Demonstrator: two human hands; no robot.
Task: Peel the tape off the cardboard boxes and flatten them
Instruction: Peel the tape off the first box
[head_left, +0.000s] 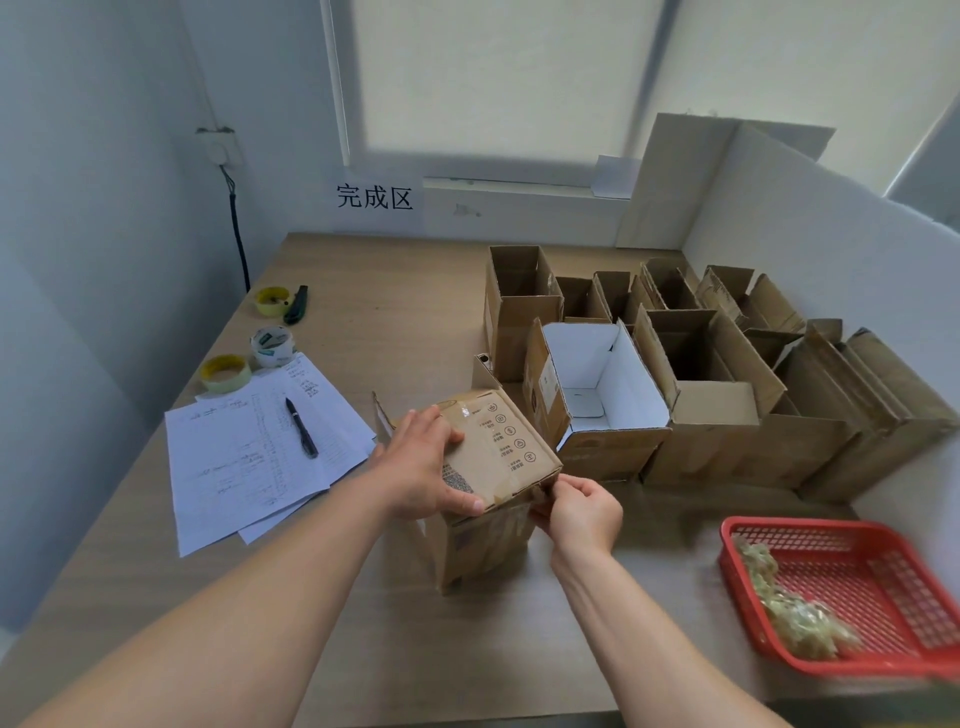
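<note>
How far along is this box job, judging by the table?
Done: a clump of peeled tape lies in the red plastic basket. In hand: the left hand steadies a taped brown cardboard box while the right hand pinches tape at its corner. Left: the open cardboard boxes behind stand unflattened.

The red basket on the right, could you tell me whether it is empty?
No, the red basket holds a pile of crumpled, peeled-off tape along its near-left side.

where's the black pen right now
In the head view the black pen lies on the sheets of paper at the table's left, just left of the left hand.
</note>
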